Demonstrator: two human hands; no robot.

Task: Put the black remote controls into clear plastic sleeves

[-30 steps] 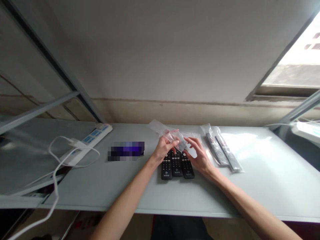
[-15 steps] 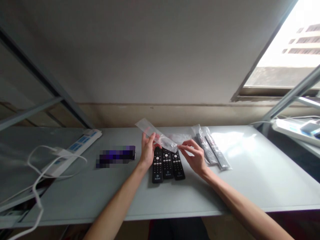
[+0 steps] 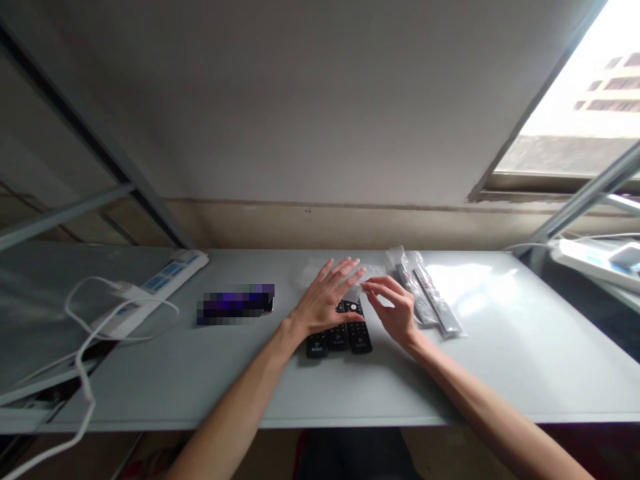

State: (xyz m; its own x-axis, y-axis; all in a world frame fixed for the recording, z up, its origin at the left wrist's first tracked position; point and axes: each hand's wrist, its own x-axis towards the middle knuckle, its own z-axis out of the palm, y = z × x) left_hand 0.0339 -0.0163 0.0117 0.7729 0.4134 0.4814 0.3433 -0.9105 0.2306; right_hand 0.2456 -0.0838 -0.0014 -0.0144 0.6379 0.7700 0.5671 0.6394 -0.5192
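Note:
My left hand (image 3: 330,297) is spread palm down above three black remote controls (image 3: 360,338), which lie side by side and are partly hidden beneath it. To its right, my right hand (image 3: 393,307) pinches the end of a clear plastic bag (image 3: 354,293) between thumb and fingers. The hand covers much of that bag, and a pale stretch of plastic shows behind the left fingers. Another clear bag lies flat on the table just behind the right fingertips. Right of that hand, two bagged dark remote controls (image 3: 434,300) rest at a slant.
A pixelated dark item (image 3: 235,305) lies on the grey table (image 3: 200,387) to the left. Farther left are a white power strip (image 3: 155,293) and a looping white cable (image 3: 83,380). Metal frame bars rise at both sides, and a white device (image 3: 580,257) sits at the far right.
My left hand has let go of the plastic bag and moved right, opening flat over the remotes. The bag, held up at a slant before, is now low and mostly covered.

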